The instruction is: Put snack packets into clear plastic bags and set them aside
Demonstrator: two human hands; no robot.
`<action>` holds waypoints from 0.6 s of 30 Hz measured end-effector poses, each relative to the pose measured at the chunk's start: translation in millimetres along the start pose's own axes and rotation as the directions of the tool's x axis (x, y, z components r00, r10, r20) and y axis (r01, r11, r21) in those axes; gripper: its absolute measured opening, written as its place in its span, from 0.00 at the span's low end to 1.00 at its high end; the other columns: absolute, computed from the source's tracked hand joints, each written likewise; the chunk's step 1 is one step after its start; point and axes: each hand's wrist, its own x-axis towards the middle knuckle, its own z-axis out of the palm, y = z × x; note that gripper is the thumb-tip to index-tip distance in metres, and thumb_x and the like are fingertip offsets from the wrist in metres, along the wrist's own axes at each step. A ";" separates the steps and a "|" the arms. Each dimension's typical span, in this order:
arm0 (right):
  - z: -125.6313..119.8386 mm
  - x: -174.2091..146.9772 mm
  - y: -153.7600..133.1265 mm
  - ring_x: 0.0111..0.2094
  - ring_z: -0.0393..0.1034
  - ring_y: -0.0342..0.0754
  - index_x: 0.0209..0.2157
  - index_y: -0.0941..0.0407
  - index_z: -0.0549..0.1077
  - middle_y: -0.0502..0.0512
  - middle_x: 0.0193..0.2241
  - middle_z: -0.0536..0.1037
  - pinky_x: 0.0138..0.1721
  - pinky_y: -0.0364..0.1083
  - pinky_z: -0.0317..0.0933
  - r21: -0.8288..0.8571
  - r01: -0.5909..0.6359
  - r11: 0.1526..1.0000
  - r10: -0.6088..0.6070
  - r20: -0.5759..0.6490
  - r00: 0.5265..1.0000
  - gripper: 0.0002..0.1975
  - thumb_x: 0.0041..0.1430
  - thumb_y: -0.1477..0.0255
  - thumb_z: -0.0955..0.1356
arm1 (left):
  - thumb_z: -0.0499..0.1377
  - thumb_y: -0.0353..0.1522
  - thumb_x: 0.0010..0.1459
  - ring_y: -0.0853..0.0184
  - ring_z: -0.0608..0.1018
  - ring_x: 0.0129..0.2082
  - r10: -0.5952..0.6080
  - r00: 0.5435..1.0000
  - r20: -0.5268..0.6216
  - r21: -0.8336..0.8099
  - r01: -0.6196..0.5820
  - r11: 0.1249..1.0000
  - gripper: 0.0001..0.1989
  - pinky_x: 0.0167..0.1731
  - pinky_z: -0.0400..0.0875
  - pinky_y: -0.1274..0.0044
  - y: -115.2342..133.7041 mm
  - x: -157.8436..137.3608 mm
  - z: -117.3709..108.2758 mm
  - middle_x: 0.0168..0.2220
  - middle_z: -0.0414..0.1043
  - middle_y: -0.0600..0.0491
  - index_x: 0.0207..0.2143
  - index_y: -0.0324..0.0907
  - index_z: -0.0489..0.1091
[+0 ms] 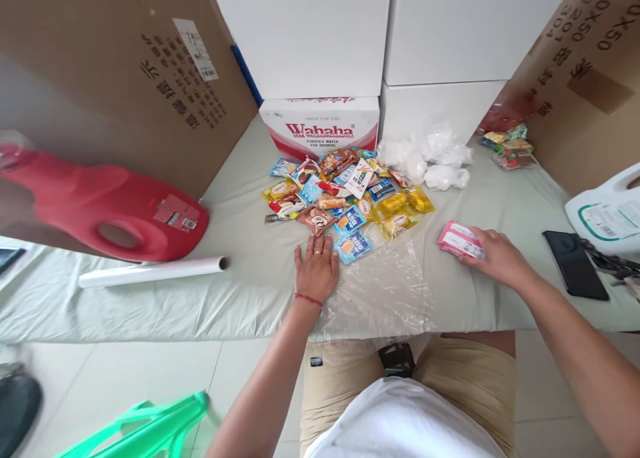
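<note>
My left hand [317, 269] lies flat on the green tablecloth with its fingers stretched, just below a brown snack packet [316, 219] and beside the blue snack packets [353, 247]. My right hand [497, 255] is closed round one end of a pink and white packet [460, 240] at the table's right half. Between the hands a crumpled clear plastic sheet [383, 291] is spread near the front edge. Beyond it lies a heap of small wrapped snacks [335, 185] in many colours, with yellow packets [397, 205] on its right side.
Behind the snacks stands a Wahaha carton [320, 128], with crumpled white plastic bags [425, 158] to its right. A large red jug [125, 211] and a white roll [155, 273] lie left. A black phone [575, 265] and white bottle [607, 211] are right. Cardboard [115, 65] rises at left.
</note>
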 end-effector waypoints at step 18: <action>18.1 10.6 -217.1 0.57 0.62 0.65 0.69 0.58 0.60 0.69 0.58 0.69 0.57 0.61 0.59 0.242 0.657 0.714 -0.697 0.160 0.699 0.39 0.60 0.65 0.74 | 0.38 0.39 0.74 0.55 0.54 0.74 -0.027 0.999 0.021 -0.063 0.028 0.998 0.28 0.69 0.50 0.46 -3.9 0.7 -1.7 0.73 0.54 0.46 0.71 0.44 0.56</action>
